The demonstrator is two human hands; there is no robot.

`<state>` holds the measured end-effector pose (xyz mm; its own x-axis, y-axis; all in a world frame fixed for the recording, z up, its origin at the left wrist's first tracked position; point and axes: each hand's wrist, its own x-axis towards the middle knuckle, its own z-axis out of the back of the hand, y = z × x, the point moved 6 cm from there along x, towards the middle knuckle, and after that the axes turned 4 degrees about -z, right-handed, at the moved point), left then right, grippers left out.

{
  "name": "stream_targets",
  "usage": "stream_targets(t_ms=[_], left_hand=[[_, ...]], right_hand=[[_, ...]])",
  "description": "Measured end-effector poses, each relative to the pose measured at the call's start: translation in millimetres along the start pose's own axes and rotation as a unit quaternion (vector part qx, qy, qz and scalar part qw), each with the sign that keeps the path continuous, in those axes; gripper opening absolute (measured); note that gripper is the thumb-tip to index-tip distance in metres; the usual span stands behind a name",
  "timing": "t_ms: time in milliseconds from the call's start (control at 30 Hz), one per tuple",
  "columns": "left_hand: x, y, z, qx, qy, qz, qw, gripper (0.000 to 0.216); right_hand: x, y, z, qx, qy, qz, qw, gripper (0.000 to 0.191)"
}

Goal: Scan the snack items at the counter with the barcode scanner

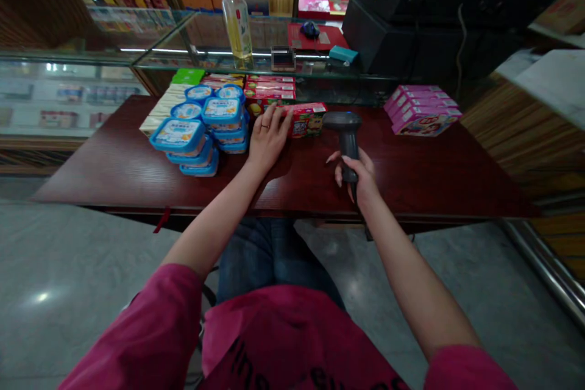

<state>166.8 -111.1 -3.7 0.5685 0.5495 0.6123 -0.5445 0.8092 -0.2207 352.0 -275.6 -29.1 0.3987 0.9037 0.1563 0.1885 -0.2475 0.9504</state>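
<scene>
My right hand [363, 173] is wrapped round the handle of a dark barcode scanner [348, 140], whose head is raised over the counter and turned toward a red snack box [311, 119]. The left end of that box is under my left hand [269, 134], palm down, with the fingers bent over it and the thumb on the near side. Behind my left fingers lie more red boxes [270, 86] in a stack. Just left of this hand stand several blue-lidded plastic tubs [180, 134], piled up.
Pale packs [159, 109] line the left of the wooden counter [301, 177]; pink boxes [427, 116] stand at its right. Behind rises a glass ledge with a bottle [238, 27], a teal pack [343, 54] and black machines [439, 30]. A cable hangs below the scanner.
</scene>
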Motion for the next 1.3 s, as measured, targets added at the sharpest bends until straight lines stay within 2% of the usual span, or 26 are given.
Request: stream_targets(t_ms=[100, 233, 367, 533, 767, 900, 967, 1033, 1133, 1300], left_hand=[[1.9, 9.6, -2.8, -0.028, -0.030, -0.018, 0.999, 0.049], [0.6, 13.9, -4.6, -0.064, -0.035, -0.061, 0.995, 0.048], [-1.2, 10.8, -2.6, -0.044, -0.050, -0.076, 0.995, 0.051], [-1.3, 9.1, -3.0, -0.023, -0.051, -0.090, 0.994, 0.046], [0.1, 7.1, 1.3, -0.016, -0.012, -0.050, 0.999, 0.047], [0.7, 6.7, 1.8, -0.050, 0.025, -0.015, 0.998, 0.044], [0.1, 6.2, 3.9, -0.077, 0.023, -0.010, 0.997, 0.044], [-0.9, 3.6, 8.7, -0.106, -0.006, -0.012, 0.994, 0.048], [-1.4, -6.8, 11.1, -0.134, -0.046, -0.016, 0.990, 0.049], [9.6, -56.0, -15.8, -0.173, -0.002, -0.096, 0.980, 0.040]], right_hand=[[-0.2, -0.4, 1.0, -0.015, -0.011, 0.010, 1.000, 0.028], [-3.1, 0.7, -1.9, -0.038, -0.008, 0.021, 0.999, 0.033], [-8.7, 3.0, -4.6, -0.053, -0.008, 0.025, 0.998, 0.040], [-10.2, 2.9, -4.0, -0.047, -0.024, 0.017, 0.998, 0.039], [-9.1, 3.2, -3.4, -0.031, -0.039, -0.001, 0.999, 0.035], [-10.9, 5.2, -8.8, -0.039, -0.032, -0.008, 0.999, 0.037], [-11.7, 7.0, -8.4, -0.041, -0.040, 0.003, 0.998, 0.040], [-12.4, 10.1, -1.9, -0.034, -0.068, 0.023, 0.997, 0.042], [-14.4, 17.1, 20.2, -0.022, -0.132, 0.051, 0.990, 0.043], [-20.3, 36.7, 74.2, -0.033, -0.214, 0.094, 0.972, 0.037]])
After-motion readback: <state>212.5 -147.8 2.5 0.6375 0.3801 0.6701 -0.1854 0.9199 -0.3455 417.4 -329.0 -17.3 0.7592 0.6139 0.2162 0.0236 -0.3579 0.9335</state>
